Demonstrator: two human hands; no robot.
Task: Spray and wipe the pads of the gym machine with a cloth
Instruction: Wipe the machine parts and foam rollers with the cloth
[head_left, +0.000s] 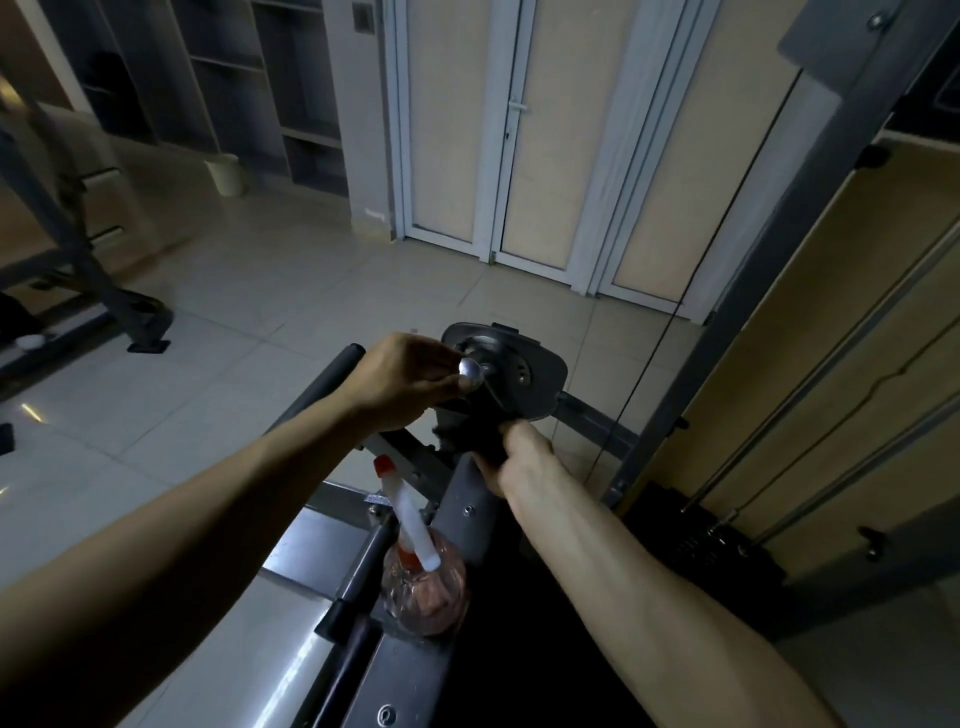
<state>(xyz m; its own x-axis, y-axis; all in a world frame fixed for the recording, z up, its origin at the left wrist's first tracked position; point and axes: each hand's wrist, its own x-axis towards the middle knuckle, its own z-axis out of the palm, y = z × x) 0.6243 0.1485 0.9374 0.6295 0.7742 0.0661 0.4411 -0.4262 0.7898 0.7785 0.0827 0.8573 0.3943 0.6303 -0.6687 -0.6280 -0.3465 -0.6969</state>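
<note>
Dim gym rm, pale tiled floor (270, 291), shelving (234, 78) at back left w/ 1 white bin (224, 174) beside it. Far left, part of a 2nd machine frame (104, 280), blurred.

Left of centre, black roller pad (317, 400) sticking out from behind the left wrist. Left hand (405, 382) reaching fwd, thumb + fingertips pinching a shiny knob (470, 368) at the grey pivot plate (530, 371).

Below, spray bottle (415, 540) lying untouched at the left edge of the dark seat pad (519, 649), red nozzle pointing away, pinkish liquid inside.

Right hand (524, 457) just under the plate, fingers curled tight round a dark lump (475, 421). Cloth or machine grip? Too dim to tell.

Behind, double door (514, 130); right of it cable (691, 260) + weight stack (717, 545).

Step, as judged: adjusting or steadying the arm at the pivot, not spraying or wiping yet. Next move prob. needs the knob let go, one hand freed for the bottle, nozzle aimed at a pad, then wipe.

Count: 2 hands, 1 bottle, 1 knob, 2 pads in view, 1 bin; no cloth seen for sure.
</note>
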